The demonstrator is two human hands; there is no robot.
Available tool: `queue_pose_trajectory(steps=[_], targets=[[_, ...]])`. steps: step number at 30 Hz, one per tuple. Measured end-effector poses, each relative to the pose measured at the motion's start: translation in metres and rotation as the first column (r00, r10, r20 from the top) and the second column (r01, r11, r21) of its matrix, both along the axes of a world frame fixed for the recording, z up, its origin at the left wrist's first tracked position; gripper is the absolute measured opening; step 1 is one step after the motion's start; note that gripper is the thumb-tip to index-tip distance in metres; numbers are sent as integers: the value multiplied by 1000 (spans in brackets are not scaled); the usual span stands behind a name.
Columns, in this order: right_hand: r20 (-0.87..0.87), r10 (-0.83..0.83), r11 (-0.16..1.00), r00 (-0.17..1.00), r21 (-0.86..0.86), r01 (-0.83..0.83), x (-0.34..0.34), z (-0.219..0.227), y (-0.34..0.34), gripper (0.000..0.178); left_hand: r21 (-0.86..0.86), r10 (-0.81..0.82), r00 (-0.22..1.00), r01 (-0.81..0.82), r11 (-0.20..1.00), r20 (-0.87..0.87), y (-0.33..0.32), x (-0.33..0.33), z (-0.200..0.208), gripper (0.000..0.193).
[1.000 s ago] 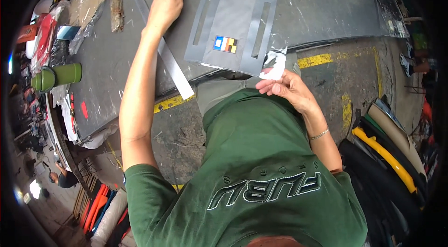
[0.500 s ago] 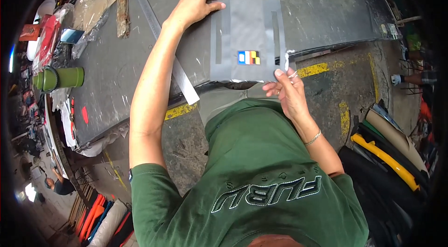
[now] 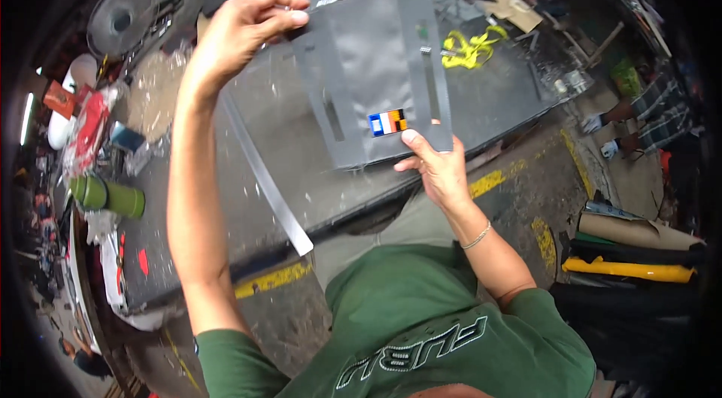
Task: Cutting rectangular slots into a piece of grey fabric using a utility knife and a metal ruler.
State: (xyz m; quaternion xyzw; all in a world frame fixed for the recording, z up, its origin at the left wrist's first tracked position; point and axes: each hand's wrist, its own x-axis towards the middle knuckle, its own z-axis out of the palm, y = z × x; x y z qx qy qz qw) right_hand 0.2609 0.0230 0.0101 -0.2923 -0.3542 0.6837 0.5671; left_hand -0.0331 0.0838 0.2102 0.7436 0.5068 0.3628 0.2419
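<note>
A grey fabric panel [image 3: 368, 44] with a slit window near each long side is held up over the dark worktable, slightly tilted. Near its lower edge sits a small patch [image 3: 386, 123] in blue, white, orange and black. My left hand [image 3: 241, 29] is closed, thumb and fingers pinching at the panel's far left corner. At the near edge, my right hand [image 3: 444, 171] grips the panel with the thumb on top, beside the patch. Its other fingers are partly hidden underneath.
On the worktable [image 3: 188, 247] lie a metal ruler [image 3: 267, 180] and a tangled yellow strap [image 3: 472, 48]. A green bottle [image 3: 109, 196] and plastic-wrapped items are at the left, near a fan [image 3: 122, 18]. Material rolls [image 3: 632, 270] lie at right. Another person's legs [image 3: 639, 112] show far right.
The panel has come up off the table and tilted, its far end raised by my left hand. My right hand's thumb has shifted inward toward the patch. The whole view has shifted.
</note>
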Motion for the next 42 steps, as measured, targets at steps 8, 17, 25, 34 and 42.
queue_pose_trajectory(steps=[8,17,25,34,42], targets=[[-142,19,974,990,227,14,-16,69,8,14,148,-17,1000,16,989,8,-16,-3,94,22],[123,-99,854,987,520,21,-6,68,34,67,84,-12,995,4,996,102,-15,-4,110,20],[-99,543,783,834,420,-459,15,54,143,77,-96,-15,1000,15,995,5,5,-2,62,20],[331,190,915,924,283,-289,-46,23,190,25,-140,87,986,-107,984,-145,33,-43,-8,21],[238,102,963,966,221,-156,-62,13,181,35,-218,123,992,-124,968,-17,45,-70,-46,23]])
